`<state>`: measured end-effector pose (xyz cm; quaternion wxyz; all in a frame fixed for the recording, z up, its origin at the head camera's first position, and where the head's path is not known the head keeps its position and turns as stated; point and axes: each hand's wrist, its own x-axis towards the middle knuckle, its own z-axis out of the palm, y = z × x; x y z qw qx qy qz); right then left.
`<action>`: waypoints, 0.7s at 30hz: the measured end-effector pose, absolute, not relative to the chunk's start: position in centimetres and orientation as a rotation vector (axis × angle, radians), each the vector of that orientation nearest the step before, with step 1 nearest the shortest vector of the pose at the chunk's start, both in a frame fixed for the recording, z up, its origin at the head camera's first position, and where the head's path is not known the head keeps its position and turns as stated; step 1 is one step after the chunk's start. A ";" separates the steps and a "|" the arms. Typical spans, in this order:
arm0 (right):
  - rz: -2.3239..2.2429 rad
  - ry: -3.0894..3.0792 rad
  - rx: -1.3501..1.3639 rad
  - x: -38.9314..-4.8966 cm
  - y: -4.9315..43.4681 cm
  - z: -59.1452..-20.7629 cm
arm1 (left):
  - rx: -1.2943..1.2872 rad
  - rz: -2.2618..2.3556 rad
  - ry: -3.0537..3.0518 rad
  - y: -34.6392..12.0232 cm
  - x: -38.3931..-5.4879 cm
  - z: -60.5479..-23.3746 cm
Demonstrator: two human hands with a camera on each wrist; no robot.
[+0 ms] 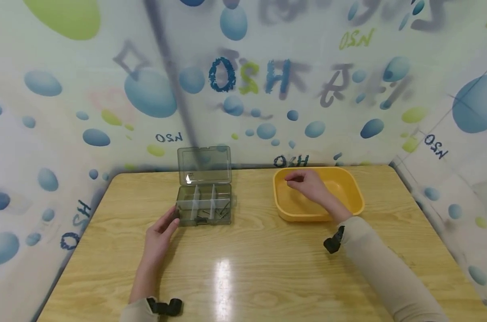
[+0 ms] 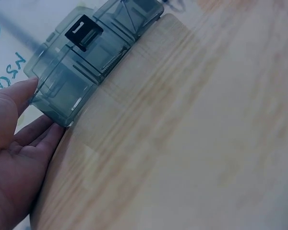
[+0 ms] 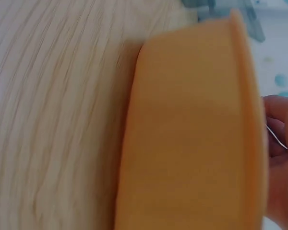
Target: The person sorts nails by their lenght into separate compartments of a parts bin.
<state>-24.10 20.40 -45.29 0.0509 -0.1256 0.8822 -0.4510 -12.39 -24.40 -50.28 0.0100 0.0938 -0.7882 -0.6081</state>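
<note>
A translucent grey compartment box (image 1: 203, 204) stands on the table with its hinged lid (image 1: 204, 165) raised. Thin dark metal pieces, perhaps screws (image 1: 223, 211), lie in its front compartments. My left hand (image 1: 160, 235) touches the box's left side with thumb and fingertips, fingers fairly straight. In the left wrist view the thumb (image 2: 29, 88) meets the box's edge. Over the left part of a yellow tray (image 1: 281, 199), my right hand (image 1: 309, 185) has thumb and forefinger brought together. Whether something small sits between them is unclear; the right wrist view shows only a thin pale line among the fingers.
Both things stand on a light wood table (image 1: 255, 268), toward its back edge, with a gap between them. A patterned wall covering (image 1: 243, 129) rises directly behind the table and along its sides. A dark wrist camera (image 1: 333, 241) sits on the right sleeve.
</note>
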 end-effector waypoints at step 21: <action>-1.087 2.775 -0.323 -25.4 22.9 -47.7 | 0.324 -1.894 -2.478 -24.5 -12.4 -50.2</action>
